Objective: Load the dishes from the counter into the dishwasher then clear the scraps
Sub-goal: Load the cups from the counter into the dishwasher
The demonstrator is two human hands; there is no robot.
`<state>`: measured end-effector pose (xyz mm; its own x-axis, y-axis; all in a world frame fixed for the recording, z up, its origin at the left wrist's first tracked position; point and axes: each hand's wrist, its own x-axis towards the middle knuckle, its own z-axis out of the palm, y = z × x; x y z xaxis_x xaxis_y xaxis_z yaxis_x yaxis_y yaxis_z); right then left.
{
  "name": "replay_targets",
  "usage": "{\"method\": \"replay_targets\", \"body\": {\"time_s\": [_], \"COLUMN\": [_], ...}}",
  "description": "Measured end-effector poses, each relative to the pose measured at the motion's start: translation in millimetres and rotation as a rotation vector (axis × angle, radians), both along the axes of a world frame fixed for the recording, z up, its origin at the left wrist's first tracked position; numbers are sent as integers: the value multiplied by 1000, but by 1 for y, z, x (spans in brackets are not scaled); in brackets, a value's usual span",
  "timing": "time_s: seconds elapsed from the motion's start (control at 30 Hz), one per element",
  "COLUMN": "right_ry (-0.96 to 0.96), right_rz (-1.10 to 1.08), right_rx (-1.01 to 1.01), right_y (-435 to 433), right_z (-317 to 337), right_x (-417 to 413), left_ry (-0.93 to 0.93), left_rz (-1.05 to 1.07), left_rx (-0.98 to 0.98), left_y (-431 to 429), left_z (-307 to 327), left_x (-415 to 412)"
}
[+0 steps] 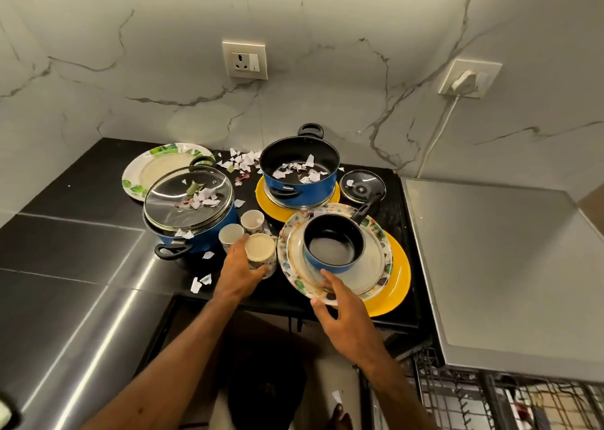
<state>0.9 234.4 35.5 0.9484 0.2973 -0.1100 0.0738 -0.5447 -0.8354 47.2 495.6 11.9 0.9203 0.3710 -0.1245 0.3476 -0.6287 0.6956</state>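
Left hand (pixel 238 268), lower centre, curls round the nearest cup (pixel 260 256). Right hand (pixel 343 305), fingers spread, touches the floral plate (pixel 285 268) at its rim. Lift the cup straight up, clear of the two other cups (pixel 231 233) behind, towards the dishwasher rack (pixel 457 393), lower right.

Left hand (pixel 239 270) grips cup (pixel 260 250); right hand (pixel 343 304) apparently touches plate (pixel 285 266).

Three cups (pixel 260 249) (pixel 230 233) (pixel 252 219), three pots (pixel 300 192) (pixel 333 245) (pixel 227 222), two lids (pixel 189 197) (pixel 362 186)
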Motion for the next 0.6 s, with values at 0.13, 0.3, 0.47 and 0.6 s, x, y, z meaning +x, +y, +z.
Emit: {"method": "replay_targets", "body": {"time_s": [0.13, 0.3, 0.47, 0.6], "right_ry": [9, 28, 35, 35], "right_rz": [1, -67, -88, -139], "right_rx": [12, 22, 101, 164], "right_y": [14, 32, 39, 53], "right_z": [4, -1, 10, 15], "right_x": [-22, -65, -66, -84], "left_ry": [-28, -136, -333, -338], "left_rz": [-20, -77, -148, -345], "left_rx": [68, 110, 209, 232], "left_y": [7, 25, 27, 13], "left_z": [-1, -7, 14, 19], "left_x": [-2, -47, -85, -114]}}
